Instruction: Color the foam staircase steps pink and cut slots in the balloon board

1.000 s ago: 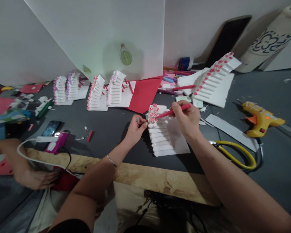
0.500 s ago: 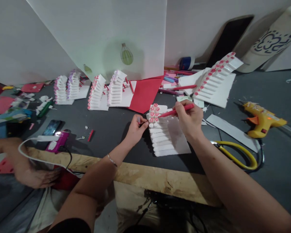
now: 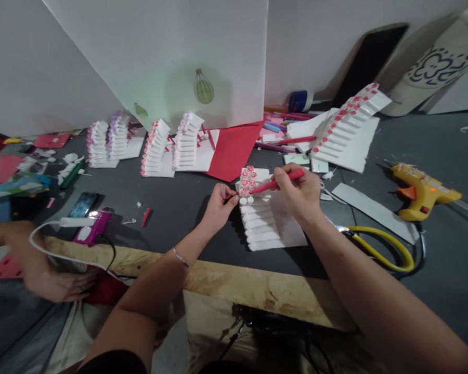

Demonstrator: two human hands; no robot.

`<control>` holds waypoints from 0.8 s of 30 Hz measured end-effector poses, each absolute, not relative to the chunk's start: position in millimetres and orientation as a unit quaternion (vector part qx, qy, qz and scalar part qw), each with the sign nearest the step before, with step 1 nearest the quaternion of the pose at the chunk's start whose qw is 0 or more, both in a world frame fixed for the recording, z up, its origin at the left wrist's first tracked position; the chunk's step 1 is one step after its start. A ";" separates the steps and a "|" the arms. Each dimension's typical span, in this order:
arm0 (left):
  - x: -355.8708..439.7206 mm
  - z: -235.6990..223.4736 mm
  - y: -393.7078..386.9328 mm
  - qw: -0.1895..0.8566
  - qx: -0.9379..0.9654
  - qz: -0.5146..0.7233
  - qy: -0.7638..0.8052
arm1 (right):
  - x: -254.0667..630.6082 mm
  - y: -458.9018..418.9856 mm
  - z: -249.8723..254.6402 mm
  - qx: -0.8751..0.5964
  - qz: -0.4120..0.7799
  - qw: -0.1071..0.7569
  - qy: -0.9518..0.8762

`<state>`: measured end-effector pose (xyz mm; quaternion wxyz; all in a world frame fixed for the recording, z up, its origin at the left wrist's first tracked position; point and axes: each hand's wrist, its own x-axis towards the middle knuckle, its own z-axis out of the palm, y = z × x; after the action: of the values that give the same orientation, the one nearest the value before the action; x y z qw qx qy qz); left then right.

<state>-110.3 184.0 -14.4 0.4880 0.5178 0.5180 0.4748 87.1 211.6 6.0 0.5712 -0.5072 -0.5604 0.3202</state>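
My right hand (image 3: 299, 193) grips a red marker pen (image 3: 275, 183), its tip at the red-marked ends of a white stepped piece (image 3: 259, 221) made of cotton-swab-like rolls. The upper round ends carry red swirls, while the lower ones are plain white. That piece rests on a white board (image 3: 290, 231) near the front of the table. My left hand (image 3: 219, 208) is closed at the piece's left edge, thumb and finger pinched together beside the marked ends. Something small and dark shows at the fingertips, too small to name.
Similar finished-looking stepped pieces (image 3: 155, 148) stand at the back left, another (image 3: 349, 122) at the back right. A yellow glue gun (image 3: 425, 189) and yellow-handled scissors (image 3: 390, 246) lie right. Left are a pink power adapter (image 3: 93, 227), a phone (image 3: 83, 205) and another person's hand (image 3: 60, 285).
The marker and my right hand shifted slightly, the tip now lower along the marked ends than half a second ago. My left hand stays in place.
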 end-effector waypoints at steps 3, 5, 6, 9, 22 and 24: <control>-110.2 -14.0 183.8 0.489 0.516 0.475 0.518 | 87.5 211.2 6.2 -0.525 0.298 0.576 -0.552; -110.1 -13.9 183.8 0.490 0.515 0.474 0.520 | 87.3 210.8 7.4 -0.528 0.290 0.578 -0.550; -110.1 -13.9 183.9 0.490 0.515 0.473 0.521 | 87.1 210.5 8.1 -0.526 0.288 0.576 -0.556; -110.2 -14.1 184.1 0.487 0.514 0.472 0.525 | 86.3 210.0 9.9 -0.520 0.275 0.567 -0.576; -110.0 -13.1 183.7 0.481 0.523 0.471 0.522 | 85.7 208.2 13.3 -0.539 0.225 0.574 -0.574; -110.1 -12.9 183.8 0.480 0.526 0.475 0.517 | 86.0 208.0 14.4 -0.540 0.231 0.574 -0.571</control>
<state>-110.1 183.8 -12.9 0.4800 0.5258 0.5175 0.4746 86.0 208.0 14.4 0.5737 -0.5401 -0.5710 0.2307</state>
